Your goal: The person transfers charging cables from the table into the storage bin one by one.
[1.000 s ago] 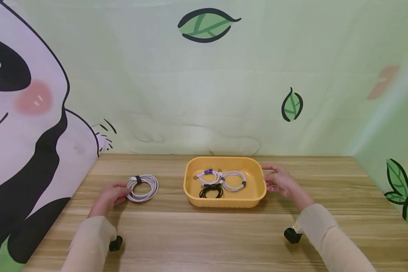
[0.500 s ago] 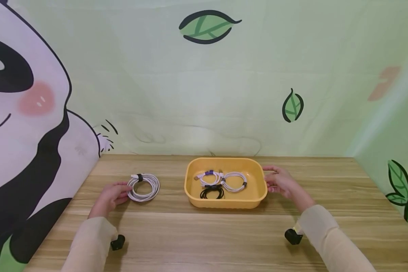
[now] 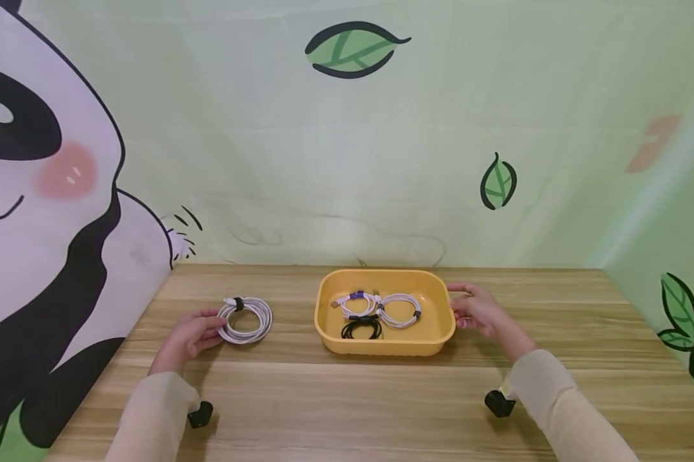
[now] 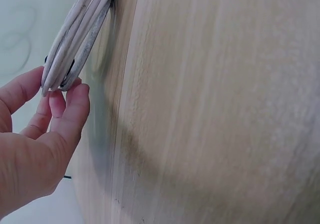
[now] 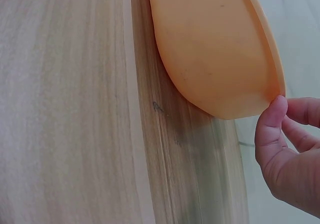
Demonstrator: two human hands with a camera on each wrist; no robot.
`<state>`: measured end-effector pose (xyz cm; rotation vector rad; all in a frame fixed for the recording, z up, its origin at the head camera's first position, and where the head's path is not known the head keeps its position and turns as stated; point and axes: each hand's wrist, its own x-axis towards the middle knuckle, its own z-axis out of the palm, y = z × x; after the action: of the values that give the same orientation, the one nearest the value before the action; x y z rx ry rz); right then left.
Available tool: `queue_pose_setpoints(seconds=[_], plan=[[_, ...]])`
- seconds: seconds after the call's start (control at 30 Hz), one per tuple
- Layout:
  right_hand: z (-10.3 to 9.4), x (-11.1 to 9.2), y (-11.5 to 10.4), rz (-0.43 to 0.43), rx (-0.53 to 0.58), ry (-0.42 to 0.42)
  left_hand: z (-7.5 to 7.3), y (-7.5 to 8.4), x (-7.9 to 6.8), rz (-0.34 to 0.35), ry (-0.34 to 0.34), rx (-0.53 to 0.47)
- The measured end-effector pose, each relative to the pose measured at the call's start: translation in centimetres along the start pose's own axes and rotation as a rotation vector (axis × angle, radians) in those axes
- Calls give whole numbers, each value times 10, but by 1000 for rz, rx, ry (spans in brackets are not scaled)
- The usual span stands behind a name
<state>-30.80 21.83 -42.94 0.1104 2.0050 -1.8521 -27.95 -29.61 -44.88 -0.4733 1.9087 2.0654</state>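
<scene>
A coiled white cable with a black strap lies on the wooden table in the head view. My left hand pinches its left edge between thumb and fingers; the left wrist view shows the stacked loops of the cable coil above the fingertips. To the right stands a yellow plastic basket, its right end held at the rim by my right hand. In the right wrist view the thumb presses the basket near its corner, and the other fingertips are partly hidden behind it.
Inside the basket lie a white cable with a purple strap, a larger white cable coil and a black cable coil. A green printed backdrop hangs behind the table.
The whole head view has shifted slightly. Both hands, the cable coil and the basket keep their places relative to one another.
</scene>
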Motion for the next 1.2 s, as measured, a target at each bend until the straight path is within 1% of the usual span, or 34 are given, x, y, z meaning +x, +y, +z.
queue_pose_setpoints(seconds=[0.33,0.47,0.63,0.73,0.93,1.2], plan=[[0,-1,0,3,-2,3,0,-2,0,49,-31,21],[0,0,0,1,1,4,0,-2,-1,65,-32,33],[0,1,1,3,-1,7,1,-3,0,75,-45,52],[0,1,1,9,-2,13,1,-2,-1,78,-59,59],[0,1,2,-4,-2,2,1,-2,-2,96,-84,68],[1,2,2,-9,2,9,2,0,-4,118,-122,56]])
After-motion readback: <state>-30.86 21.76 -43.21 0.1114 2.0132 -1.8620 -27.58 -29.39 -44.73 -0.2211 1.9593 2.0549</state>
